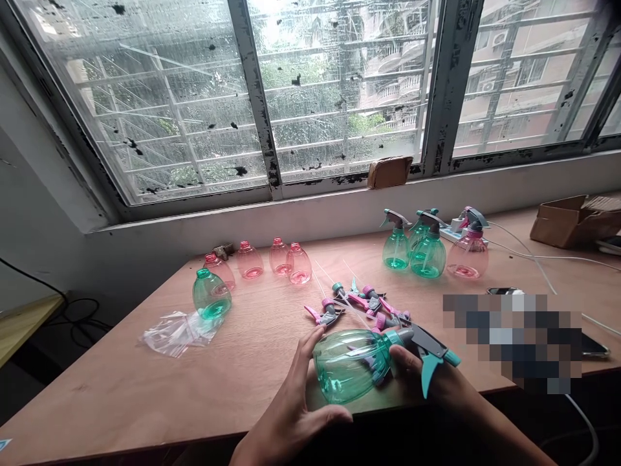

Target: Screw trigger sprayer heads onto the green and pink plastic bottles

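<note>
A clear green spray bottle (pixel 342 369) lies tilted sideways between my hands near the table's front edge, its grey and teal trigger head (pixel 427 349) pointing right. My left hand (pixel 303 388) cups the bottle's base, thumb below and fingers behind it. My right hand (pixel 417 369) grips the neck just under the collar, with most of its fingers hidden behind the bottle and head. Just beyond the bottle lies a pile of loose trigger heads (pixel 330 314), mostly pink and grey, with thin dip tubes sticking out.
Several open pink bottles (pixel 250 260) and a green bottle (pixel 212 296) stand at the left, by a crumpled plastic bag (pixel 177 333). Bottles with heads (pixel 427 252) stand at the back right, near a power strip (pixel 453 232), cables and a cardboard box (pixel 557 221). A blurred patch covers part of the right.
</note>
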`<control>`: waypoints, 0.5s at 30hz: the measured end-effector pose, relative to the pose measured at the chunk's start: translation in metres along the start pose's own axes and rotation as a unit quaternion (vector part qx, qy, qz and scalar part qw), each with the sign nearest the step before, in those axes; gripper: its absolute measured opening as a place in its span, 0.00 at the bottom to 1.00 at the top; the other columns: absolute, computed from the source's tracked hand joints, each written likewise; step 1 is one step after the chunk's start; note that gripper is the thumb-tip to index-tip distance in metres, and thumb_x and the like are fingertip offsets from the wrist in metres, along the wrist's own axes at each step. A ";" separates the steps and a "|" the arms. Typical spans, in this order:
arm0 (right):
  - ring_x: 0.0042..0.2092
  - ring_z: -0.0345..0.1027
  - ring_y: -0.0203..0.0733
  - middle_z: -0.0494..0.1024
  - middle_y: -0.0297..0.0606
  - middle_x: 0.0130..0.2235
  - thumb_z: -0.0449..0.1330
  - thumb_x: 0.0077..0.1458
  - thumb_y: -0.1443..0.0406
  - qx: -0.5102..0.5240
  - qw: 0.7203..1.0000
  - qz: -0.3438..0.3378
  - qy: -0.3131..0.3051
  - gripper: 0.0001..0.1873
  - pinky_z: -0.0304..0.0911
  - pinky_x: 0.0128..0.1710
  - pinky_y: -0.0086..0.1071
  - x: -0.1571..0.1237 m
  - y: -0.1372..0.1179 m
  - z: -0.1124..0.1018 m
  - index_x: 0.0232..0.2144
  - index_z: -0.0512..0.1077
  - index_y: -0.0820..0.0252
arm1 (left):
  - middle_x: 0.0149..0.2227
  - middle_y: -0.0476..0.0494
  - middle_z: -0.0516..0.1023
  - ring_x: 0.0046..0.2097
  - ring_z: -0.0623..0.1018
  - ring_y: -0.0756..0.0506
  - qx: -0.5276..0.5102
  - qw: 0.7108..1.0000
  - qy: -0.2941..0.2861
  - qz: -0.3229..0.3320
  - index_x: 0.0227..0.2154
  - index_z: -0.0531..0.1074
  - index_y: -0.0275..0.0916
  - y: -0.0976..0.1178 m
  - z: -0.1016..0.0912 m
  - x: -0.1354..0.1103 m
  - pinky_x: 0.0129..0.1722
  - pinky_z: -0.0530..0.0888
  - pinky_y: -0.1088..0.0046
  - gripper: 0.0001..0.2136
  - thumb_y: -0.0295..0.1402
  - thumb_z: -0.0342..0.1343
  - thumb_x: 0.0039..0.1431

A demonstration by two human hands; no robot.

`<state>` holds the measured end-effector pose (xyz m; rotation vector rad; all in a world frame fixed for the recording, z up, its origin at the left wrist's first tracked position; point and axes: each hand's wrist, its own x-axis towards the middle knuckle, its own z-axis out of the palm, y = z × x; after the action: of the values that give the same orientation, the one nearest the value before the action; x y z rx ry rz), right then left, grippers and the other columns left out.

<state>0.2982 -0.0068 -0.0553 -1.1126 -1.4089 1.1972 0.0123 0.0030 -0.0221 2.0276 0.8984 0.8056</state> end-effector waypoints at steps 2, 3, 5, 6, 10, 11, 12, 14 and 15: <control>0.23 0.60 0.38 0.68 0.33 0.21 0.55 0.62 0.40 -0.010 1.000 -0.003 -0.021 0.31 0.56 0.23 0.32 0.000 -0.002 0.000 0.21 0.67 0.57 | 0.75 0.42 0.46 0.74 0.51 0.33 -0.041 0.999 -0.017 -0.026 0.71 0.43 0.55 0.003 -0.002 -0.001 0.72 0.54 0.49 0.47 0.44 0.69 0.58; 0.24 0.60 0.38 0.68 0.33 0.21 0.55 0.63 0.40 -0.016 1.000 -0.005 -0.026 0.31 0.56 0.22 0.32 0.000 -0.003 0.000 0.20 0.67 0.57 | 0.75 0.41 0.47 0.74 0.51 0.33 -0.052 0.998 -0.022 -0.037 0.72 0.43 0.54 0.004 -0.003 -0.001 0.72 0.53 0.48 0.46 0.45 0.67 0.59; 0.24 0.60 0.39 0.68 0.34 0.21 0.54 0.62 0.40 -0.020 0.999 -0.008 -0.027 0.31 0.56 0.22 0.33 0.000 -0.003 0.000 0.21 0.68 0.57 | 0.74 0.40 0.51 0.74 0.52 0.33 -0.053 0.997 -0.026 -0.055 0.72 0.44 0.52 0.004 -0.004 -0.001 0.73 0.52 0.47 0.43 0.44 0.65 0.62; 0.24 0.60 0.39 0.68 0.34 0.21 0.55 0.62 0.39 -0.018 0.999 -0.008 -0.026 0.31 0.56 0.22 0.33 0.001 -0.004 0.000 0.21 0.68 0.56 | 0.73 0.40 0.53 0.73 0.54 0.33 -0.047 0.997 -0.026 -0.059 0.71 0.46 0.51 0.004 -0.004 0.000 0.73 0.52 0.47 0.42 0.43 0.65 0.62; 0.24 0.60 0.39 0.68 0.33 0.21 0.56 0.61 0.39 -0.008 1.000 -0.014 -0.007 0.31 0.56 0.24 0.33 0.000 -0.003 0.003 0.21 0.67 0.56 | 0.71 0.38 0.58 0.71 0.60 0.31 -0.015 1.000 -0.014 -0.015 0.69 0.52 0.51 -0.006 0.000 0.003 0.72 0.57 0.49 0.44 0.40 0.72 0.55; 0.24 0.60 0.39 0.67 0.33 0.21 0.56 0.61 0.39 -0.009 1.000 -0.015 -0.001 0.31 0.57 0.24 0.33 -0.001 -0.003 0.004 0.21 0.66 0.56 | 0.71 0.39 0.57 0.71 0.59 0.31 0.006 1.000 -0.003 0.007 0.69 0.52 0.53 -0.009 0.002 0.004 0.72 0.57 0.49 0.45 0.39 0.72 0.54; 0.24 0.60 0.39 0.67 0.32 0.21 0.57 0.60 0.39 -0.011 1.000 -0.015 0.004 0.31 0.57 0.24 0.33 -0.001 -0.004 0.005 0.21 0.66 0.56 | 0.71 0.39 0.57 0.72 0.57 0.31 0.029 0.999 0.008 0.028 0.69 0.51 0.54 -0.011 0.003 0.004 0.72 0.56 0.48 0.45 0.39 0.72 0.54; 0.24 0.61 0.38 0.68 0.32 0.21 0.57 0.60 0.38 -0.011 1.000 -0.017 0.011 0.31 0.57 0.24 0.33 -0.002 -0.005 0.006 0.21 0.67 0.57 | 0.71 0.40 0.55 0.73 0.55 0.31 0.071 0.996 0.022 0.055 0.69 0.49 0.56 -0.014 0.005 0.003 0.72 0.55 0.47 0.45 0.38 0.72 0.55; 0.23 0.61 0.38 0.68 0.32 0.21 0.57 0.60 0.39 -0.008 1.000 -0.018 0.011 0.31 0.57 0.24 0.32 -0.003 -0.006 0.007 0.21 0.67 0.57 | 0.72 0.40 0.55 0.73 0.54 0.31 0.084 0.995 0.022 0.057 0.69 0.48 0.57 -0.013 0.006 0.002 0.72 0.54 0.47 0.45 0.38 0.71 0.55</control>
<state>0.2914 -0.0113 -0.0497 -1.1041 -1.4184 1.1469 0.0136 0.0090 -0.0356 2.2313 0.9083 0.8657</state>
